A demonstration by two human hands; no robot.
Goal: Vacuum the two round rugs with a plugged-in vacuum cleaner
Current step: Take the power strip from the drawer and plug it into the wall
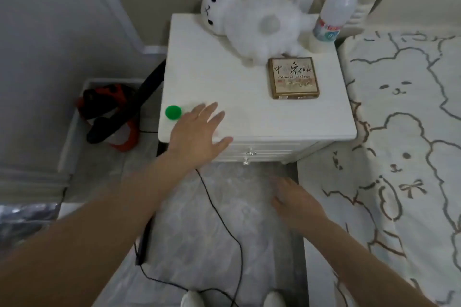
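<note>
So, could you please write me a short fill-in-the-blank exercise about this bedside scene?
1. The left hand reaches over the white nightstand beside a small ball coloured ____.
2. The plush cat lies behind a box printed "Chinese ____".
3. The bottle has a ____ cap.
4. A thin black ____ trails across the floor.

Missing words: green; chess; green; cord

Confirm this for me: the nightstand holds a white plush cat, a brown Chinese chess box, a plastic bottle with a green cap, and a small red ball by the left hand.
Not quite. The small fuzzy ball beside the left hand is green, not red, as the head view shows. The rest holds: the white wooden nightstand carries the white plush cat, the brown square Chinese chess box and the green-capped plastic bottle.
</note>
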